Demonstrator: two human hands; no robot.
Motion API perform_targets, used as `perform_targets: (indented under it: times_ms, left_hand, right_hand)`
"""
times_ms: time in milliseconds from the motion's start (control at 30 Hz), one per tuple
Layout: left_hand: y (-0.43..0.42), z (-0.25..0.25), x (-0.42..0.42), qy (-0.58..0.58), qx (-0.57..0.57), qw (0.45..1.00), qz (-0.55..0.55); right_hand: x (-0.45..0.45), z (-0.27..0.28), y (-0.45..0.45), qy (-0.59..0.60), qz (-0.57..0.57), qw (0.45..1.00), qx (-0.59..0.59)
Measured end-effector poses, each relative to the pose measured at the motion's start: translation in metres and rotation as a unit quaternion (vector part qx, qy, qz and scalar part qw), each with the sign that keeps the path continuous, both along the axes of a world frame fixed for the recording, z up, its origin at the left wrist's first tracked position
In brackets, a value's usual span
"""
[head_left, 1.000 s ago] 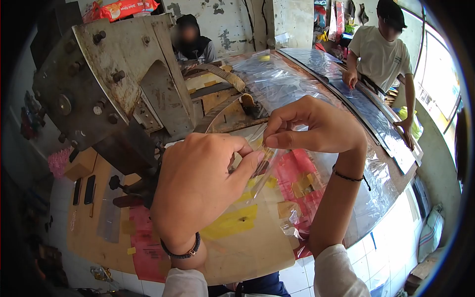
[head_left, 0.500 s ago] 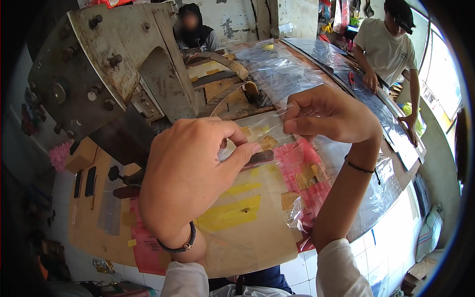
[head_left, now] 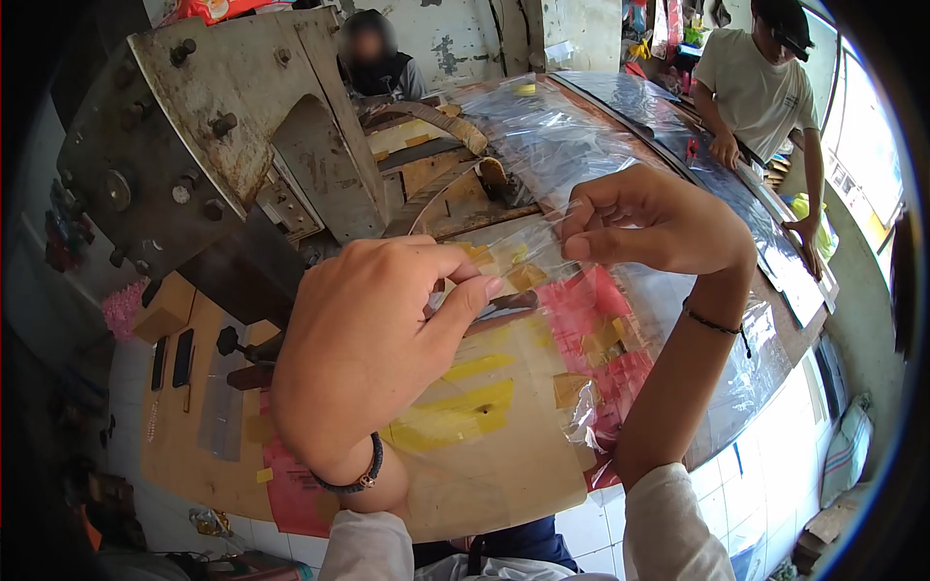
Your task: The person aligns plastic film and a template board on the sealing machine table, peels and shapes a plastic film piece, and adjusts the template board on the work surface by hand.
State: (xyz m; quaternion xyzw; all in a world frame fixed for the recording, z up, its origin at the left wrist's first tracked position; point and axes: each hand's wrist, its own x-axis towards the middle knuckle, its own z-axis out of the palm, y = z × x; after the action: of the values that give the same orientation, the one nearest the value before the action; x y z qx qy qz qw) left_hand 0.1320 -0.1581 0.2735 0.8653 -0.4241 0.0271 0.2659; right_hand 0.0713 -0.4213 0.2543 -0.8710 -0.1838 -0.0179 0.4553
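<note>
Thin clear plastic film (head_left: 531, 240) stretches between my two hands, over the work surface. My left hand (head_left: 358, 334) pinches its left side between thumb and forefinger; the exact grip is partly hidden. On the other side, my right hand (head_left: 664, 228) is closed on the film with bent fingers and thumb. A dark metal piece (head_left: 513, 302) lies just beyond my left fingertips. Beneath my hands is a tan covered surface (head_left: 494, 494) with yellow tape (head_left: 455, 414) and a red plastic strip (head_left: 593, 302) patched with tape.
A large metal press frame (head_left: 334, 169) rises at the left. Clear sheeting (head_left: 542, 126) covers the far table. At the right, a person (head_left: 760, 92) leans over a dark sheet; another person (head_left: 383, 77) is behind the machine. Two phones (head_left: 182, 358) lie at the left.
Both hands keep their pinch on the film, with only a slight shift. The right hand sits slightly farther right. The view has tilted a little.
</note>
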Motion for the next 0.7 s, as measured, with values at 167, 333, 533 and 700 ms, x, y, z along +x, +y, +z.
perform_targets:
  times_ms: [167, 333, 533, 700]
  left_hand:
    - [0.002, 0.005, -0.006, 0.007, -0.065, 0.998, 0.001]
    - [0.026, 0.010, -0.027, -0.060, -0.346, 0.929, -0.117]
    - [0.105, 0.007, -0.028, -0.014, -0.442, 0.830, -0.339]
    - [0.110, 0.000, -0.030, -0.003, -0.462, 0.815, -0.350]
  right_hand:
    - [-0.001, 0.000, -0.001, 0.015, 0.002, 1.000, 0.003]
    - [-0.001, -0.002, -0.002, 0.013, -0.003, 1.000, 0.009]
    - [-0.001, -0.001, -0.002, 0.017, -0.023, 0.999, -0.015]
    - [0.001, -0.001, 0.000, 0.025, -0.033, 0.999, -0.016]
